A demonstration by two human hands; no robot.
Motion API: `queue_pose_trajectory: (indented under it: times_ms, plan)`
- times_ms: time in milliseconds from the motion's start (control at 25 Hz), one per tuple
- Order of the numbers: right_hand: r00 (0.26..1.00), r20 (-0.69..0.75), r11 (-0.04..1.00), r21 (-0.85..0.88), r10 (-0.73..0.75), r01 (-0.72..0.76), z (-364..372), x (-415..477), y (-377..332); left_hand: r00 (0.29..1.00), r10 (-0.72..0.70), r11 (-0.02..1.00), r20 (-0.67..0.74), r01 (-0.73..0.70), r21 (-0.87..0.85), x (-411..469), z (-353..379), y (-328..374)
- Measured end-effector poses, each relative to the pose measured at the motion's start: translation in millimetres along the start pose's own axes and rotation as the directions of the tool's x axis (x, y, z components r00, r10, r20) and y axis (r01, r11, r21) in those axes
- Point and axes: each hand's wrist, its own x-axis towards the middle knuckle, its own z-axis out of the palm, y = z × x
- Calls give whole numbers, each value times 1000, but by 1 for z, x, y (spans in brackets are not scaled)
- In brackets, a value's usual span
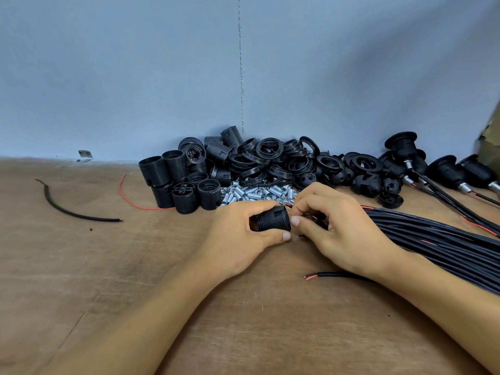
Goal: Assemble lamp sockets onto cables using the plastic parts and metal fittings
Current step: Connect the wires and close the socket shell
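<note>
My left hand [238, 239] grips a black threaded socket body [273, 219] lying on its side just above the wooden table [135, 266]. My right hand [338, 228] pinches the red and black wire ends of a cable [311, 218] right at the socket's open end; the cable's course under the hand is hidden. Behind the hands lie a heap of small metal fittings [254, 192], a stack of threaded socket bodies [178, 180] and a pile of black plastic rings and caps [284, 161].
A bundle of black cables [433, 234] runs off to the right. Several assembled sockets on cables [422, 163] lie at the back right. A loose cable end [332, 275] lies near my right wrist. A black cable scrap [67, 209] and a red wire [130, 198] lie at the left. A grey wall stands behind.
</note>
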Motion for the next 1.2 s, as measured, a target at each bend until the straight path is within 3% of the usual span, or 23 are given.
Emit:
queue_pose_trajectory:
  times_ms: [360,560,720,1200]
  plan:
    - [999,-4,999,34,35,-35,1,1,-2,1000,-7,1000,-20,7,27,0,-1,1]
    - [981,-123,983,122,150,-135,-2,2,-1,997,11,998,-75,-6,69,-2,-1,1]
    - [989,-27,987,68,147,-145,2,3,0,993,39,996,-115,-29,85,-3,-1,2]
    - [971,78,970,69,227,-232,0,8,0,988,71,992,-136,-55,116,-5,1,2]
